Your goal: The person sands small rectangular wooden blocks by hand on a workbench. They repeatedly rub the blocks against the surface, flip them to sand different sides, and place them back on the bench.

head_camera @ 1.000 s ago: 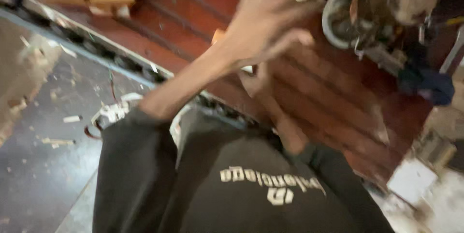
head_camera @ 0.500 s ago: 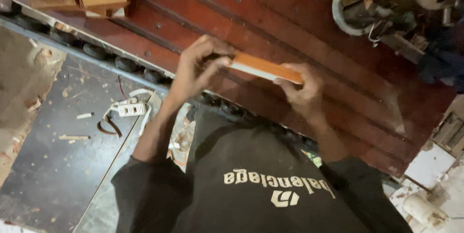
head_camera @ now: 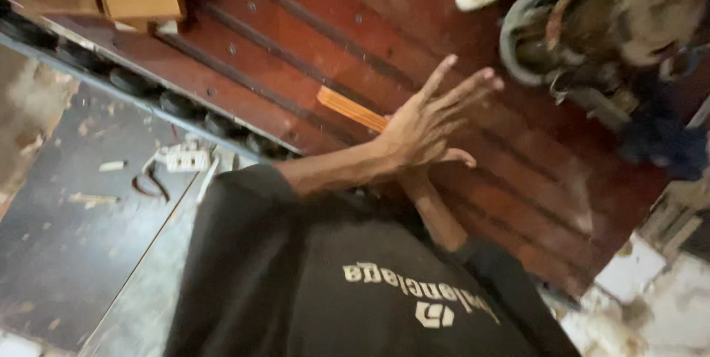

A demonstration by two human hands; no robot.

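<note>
Fingers splayed over orange strip

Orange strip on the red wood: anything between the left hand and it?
Nothing separate. The left hand, fingers spread, is raised over the near end of the orange strip on the red wooden panel and covers that end itself. The right hand is hidden behind the left; only its forearm shows.

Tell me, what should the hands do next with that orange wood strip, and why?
Probably lower the left hand onto the orange strip and take a grip on it. That hand is spread open and holds nothing, while the strip lies loose on the red-brown panel, one end hidden under the hand. The right hand is mostly hidden behind it, so its grip cannot be told.
</note>
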